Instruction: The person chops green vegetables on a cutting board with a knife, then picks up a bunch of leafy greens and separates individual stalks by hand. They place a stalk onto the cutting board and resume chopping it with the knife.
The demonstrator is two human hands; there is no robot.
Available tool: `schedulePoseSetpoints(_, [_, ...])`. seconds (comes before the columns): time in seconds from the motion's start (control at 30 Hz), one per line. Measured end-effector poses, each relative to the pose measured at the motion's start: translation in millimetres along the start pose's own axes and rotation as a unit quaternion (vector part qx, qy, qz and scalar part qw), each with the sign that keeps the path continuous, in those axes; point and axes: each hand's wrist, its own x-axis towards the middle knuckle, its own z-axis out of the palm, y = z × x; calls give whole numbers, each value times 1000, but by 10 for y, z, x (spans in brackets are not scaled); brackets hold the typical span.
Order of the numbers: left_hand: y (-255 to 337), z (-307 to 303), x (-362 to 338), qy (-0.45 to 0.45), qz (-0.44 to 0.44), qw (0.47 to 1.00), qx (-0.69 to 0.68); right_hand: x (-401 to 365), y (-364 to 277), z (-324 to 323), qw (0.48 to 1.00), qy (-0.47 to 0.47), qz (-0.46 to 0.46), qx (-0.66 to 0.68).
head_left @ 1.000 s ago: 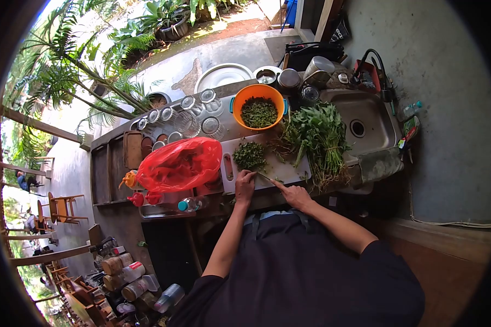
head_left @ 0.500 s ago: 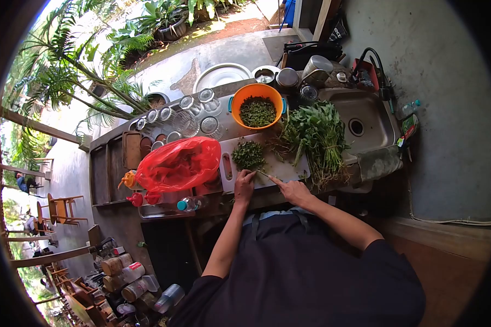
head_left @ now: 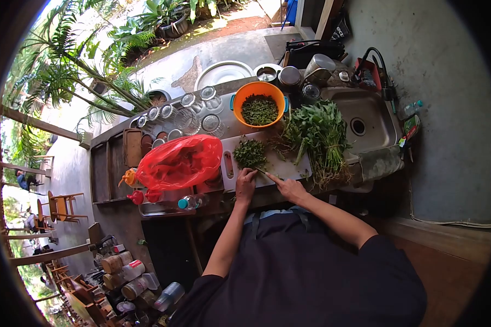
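My right hand (head_left: 292, 189) is closed on the handle of a knife (head_left: 268, 175), whose blade points left toward my other hand. My left hand (head_left: 245, 185) has its fingers bent together at the near edge of the chopped greens (head_left: 249, 153); what they pinch is too small to name. Both hands are over a white cutting board (head_left: 290, 170). A bunch of leafy stems (head_left: 324, 136) with roots lies across the board's right side. Behind the board stands an orange colander (head_left: 281, 98) holding cut greens.
Left of the board is a red plastic bag (head_left: 180, 163), with a capped bottle (head_left: 192, 202) in front and upturned glasses (head_left: 210, 124) behind. A metal sink (head_left: 365, 117) lies at the right. Jars and a round tray (head_left: 223, 74) are farther back.
The view has shifted slightly. Both hands stay at the board's near edge, with the knife held in nearly the same place.
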Motion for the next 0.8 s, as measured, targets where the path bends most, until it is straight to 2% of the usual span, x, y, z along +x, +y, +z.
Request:
schedulePoseSetpoints(0.17, [44,-16,-3,9,-3,1000,-10,43,55,199,999,40,0,13])
schedulePoseSetpoints(0.23, [24,-5,-12,11,-5,1000,-11,25,37,186,1000,9,8,6])
schedulePoseSetpoints(0.37, [-51,37,-5,15,4,1000,-7,-70,103,147,1000,27,-8,-11])
schedulePoseSetpoints(0.47, [-61,29,1,15,-1,1000,-10,-150,151,70,1000,3,-10,18])
schedulePoseSetpoints(0.53, [-28,26,18,15,-4,1000,-15,-206,139,-58,1000,-11,-12,-17])
schedulePoseSetpoints(0.67, [29,2,25,-1,-4,1000,-7,-203,52,-207,1000,-18,8,-13])
schedulePoseSetpoints(0.8, [17,-3,11,-4,11,1000,-2,-166,2,-207,1000,-11,-16,-13])
